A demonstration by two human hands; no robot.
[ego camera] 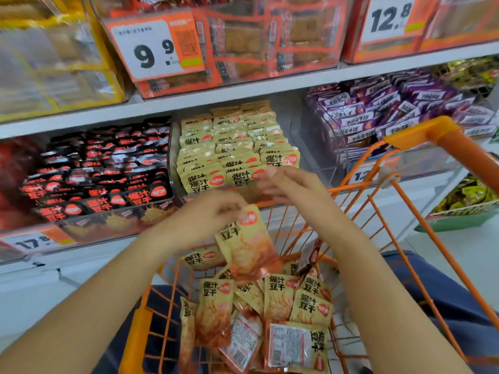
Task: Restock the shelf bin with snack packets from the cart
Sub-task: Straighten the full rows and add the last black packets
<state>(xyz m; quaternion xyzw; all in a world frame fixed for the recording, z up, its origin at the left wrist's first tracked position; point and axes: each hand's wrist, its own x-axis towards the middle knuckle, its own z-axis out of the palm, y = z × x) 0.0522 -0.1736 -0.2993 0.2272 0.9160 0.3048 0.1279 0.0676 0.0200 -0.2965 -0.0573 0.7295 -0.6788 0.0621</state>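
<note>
A yellow snack packet [247, 245] hangs above the orange wire cart [421, 136], and my left hand [208, 215] pinches it by its top edge. Several more yellow packets [280, 306] lie loose in the cart's basket. My right hand [290, 186] is at the front row of yellow packets in the clear shelf bin [237, 147], fingers bent against a packet there; motion blur hides whether it grips one. The bin is filled with rows of upright yellow packets.
A bin of black-and-red packets [105, 171] stands left of the yellow bin, purple packets [391, 114] to the right. Price tags [154, 49] and boxed snacks fill the shelf above. Green packs [467, 198] sit low on the right. My knees flank the cart.
</note>
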